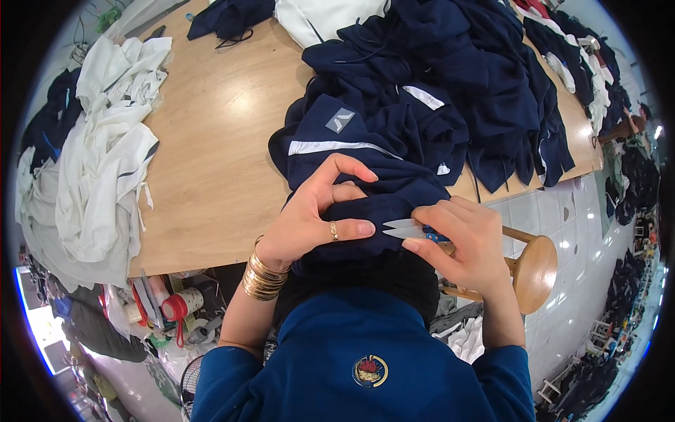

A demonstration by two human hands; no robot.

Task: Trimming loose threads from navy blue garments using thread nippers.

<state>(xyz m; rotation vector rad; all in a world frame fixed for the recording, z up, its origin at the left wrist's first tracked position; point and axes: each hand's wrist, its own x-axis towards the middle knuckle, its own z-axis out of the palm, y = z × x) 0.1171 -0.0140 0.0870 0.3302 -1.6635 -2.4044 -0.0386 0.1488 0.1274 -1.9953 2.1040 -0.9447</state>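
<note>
Navy garment [394, 200], matte and crumpled with a white stripe, lies bunched at the table [211, 155] edge; left hand [306, 218] holds a fold, thumb in front, index lifted wide. Right hand [467, 239] closed round snips [413, 231], blades slightly parted, long axis crosswise, tips just beside the left thumb.

A dark-blue short-sleeved top [316, 337] bears a round gold-and-red emblem [370, 371], while the left hand [304, 219] has a gold-coloured thumb ring [333, 231] and stacked thin gold-coloured bangles [264, 279] at its wrist.
</note>
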